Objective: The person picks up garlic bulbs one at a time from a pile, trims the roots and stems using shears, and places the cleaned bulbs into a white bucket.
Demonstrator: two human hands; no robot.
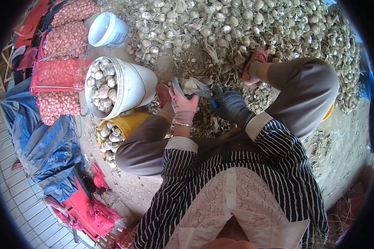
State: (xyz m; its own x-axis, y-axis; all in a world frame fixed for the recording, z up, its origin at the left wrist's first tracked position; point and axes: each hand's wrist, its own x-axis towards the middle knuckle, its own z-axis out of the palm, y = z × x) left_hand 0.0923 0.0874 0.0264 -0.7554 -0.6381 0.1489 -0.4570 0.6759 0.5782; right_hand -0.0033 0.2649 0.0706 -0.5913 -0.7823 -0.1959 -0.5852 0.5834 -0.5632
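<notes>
My left hand [183,103], in a pink glove with grey on the fingers, is closed around a pale garlic bulb [190,86] between thumb and fingers. In my right hand [232,107], gloved in dark blue-grey, are blue-handled shears [214,103]. Their grey blades reach left to the bulb and overlap it in this view. Both hands are close together between my bent knees, above a litter of dry garlic skins and stalks [210,124].
A large heap of garlic [245,25] spreads ahead. On the left stand a white bucket [139,83] and a yellow bucket [133,124], both holding bulbs, and another white bucket [116,33]. Filled red net sacks [64,43] and a blue tarp [41,137] lie farther left.
</notes>
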